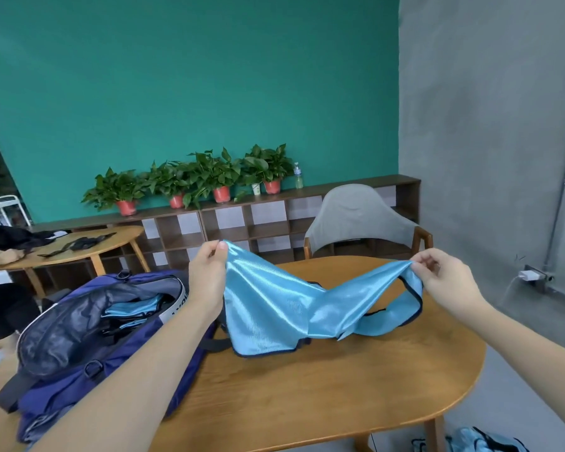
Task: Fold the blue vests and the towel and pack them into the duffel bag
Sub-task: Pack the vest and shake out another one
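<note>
Blue vest (268,308) stretched above tabletop (323,396), pinched at left corner by left hand (207,272), at right strap by right hand (444,278); duffel bag (88,340) unzipped alongside.

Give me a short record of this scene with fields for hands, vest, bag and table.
left hand: left hand pinches one corner of the shiny light-blue vest
right hand: right hand pinches its other end
vest: lifted, lower edge on the oval wooden table
bag: navy fabric duffel bag open, blue fabric inside
</note>
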### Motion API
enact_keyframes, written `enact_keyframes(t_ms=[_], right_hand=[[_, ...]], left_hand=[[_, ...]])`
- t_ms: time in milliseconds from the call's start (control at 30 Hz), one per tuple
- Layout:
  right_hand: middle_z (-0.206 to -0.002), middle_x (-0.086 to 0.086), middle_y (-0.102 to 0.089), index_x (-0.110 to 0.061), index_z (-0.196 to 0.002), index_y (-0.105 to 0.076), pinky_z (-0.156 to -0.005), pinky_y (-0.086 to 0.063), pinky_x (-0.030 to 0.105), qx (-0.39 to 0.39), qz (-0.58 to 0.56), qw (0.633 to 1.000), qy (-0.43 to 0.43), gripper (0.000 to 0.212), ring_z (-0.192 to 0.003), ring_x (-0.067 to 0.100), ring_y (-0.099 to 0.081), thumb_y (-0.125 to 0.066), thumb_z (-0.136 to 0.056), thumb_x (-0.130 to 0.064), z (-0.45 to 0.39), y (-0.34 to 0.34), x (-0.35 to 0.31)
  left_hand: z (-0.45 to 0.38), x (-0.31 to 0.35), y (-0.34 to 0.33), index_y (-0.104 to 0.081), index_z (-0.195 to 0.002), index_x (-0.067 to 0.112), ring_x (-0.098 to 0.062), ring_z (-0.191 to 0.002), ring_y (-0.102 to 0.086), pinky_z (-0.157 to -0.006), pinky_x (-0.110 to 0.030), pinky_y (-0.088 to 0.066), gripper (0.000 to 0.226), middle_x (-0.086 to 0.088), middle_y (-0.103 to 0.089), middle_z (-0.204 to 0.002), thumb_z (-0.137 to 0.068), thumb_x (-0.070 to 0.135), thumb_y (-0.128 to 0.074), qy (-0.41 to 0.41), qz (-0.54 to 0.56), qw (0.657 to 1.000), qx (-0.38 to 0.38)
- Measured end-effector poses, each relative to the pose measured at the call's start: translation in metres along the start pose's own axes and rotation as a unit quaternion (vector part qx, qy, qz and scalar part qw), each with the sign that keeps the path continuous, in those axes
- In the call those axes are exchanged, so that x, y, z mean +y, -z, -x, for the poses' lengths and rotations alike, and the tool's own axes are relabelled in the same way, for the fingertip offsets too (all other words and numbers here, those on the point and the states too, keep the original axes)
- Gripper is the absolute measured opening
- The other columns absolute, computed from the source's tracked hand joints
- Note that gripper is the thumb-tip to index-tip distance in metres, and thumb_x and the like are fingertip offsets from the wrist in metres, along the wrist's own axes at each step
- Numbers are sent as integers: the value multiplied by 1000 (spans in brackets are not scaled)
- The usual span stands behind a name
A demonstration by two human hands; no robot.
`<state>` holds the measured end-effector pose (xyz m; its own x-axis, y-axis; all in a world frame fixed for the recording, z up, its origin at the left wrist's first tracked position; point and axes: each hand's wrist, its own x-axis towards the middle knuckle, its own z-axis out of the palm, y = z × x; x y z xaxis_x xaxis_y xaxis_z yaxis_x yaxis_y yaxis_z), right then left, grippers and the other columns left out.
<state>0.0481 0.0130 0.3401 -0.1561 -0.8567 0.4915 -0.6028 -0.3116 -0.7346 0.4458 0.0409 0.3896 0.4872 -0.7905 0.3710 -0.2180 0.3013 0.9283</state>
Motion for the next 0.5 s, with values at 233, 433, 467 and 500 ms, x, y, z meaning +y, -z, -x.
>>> enact_keyframes(t_ms=[233, 433, 467, 500], right_hand=[[-102, 15, -73, -13, -102, -67, -78, -50, 35, 2, 59, 992, -108, 16, -90, 28, -67, -54, -96, -6, -14, -10, 9], [-130, -3, -60, -21, -134, -56, -82, -50, 23, -164, 112, 980, 16, 37, -98, 12, -63, -60, -99, -31, 31, -55, -24], [-121, -9, -63, -23, -127, -61, -79, -50, 22, -176, 83, 980, 48, 32, -90, 8, -63, -59, -99, -37, 42, -64, -40], [-111, -15, -66, -26, -118, -64, -77, -53, 24, -185, 42, 979, 69, 27, -81, 7, -65, -59, -98, -43, 55, -72, -60]], left_hand=[[0, -25, 5, -61, -126, 24, -31, -93, -72, -84, -51, -60, 38, -9, -72, -108, -98, 0, -51, 102, 21, 993, -51], [19, -41, -2, -74, -112, 37, -33, -114, -65, -101, -53, -53, 48, -18, -62, -131, -97, -3, -51, 148, 18, 979, -140], [22, -33, -8, -76, -108, 33, -32, -116, -65, -102, -52, -52, 47, -17, -62, -132, -98, -4, -48, 154, 30, 976, -152], [27, -22, -14, -76, -108, 26, -32, -116, -65, -102, -52, -52, 47, -18, -62, -133, -97, -7, -45, 162, 52, 971, -171]])
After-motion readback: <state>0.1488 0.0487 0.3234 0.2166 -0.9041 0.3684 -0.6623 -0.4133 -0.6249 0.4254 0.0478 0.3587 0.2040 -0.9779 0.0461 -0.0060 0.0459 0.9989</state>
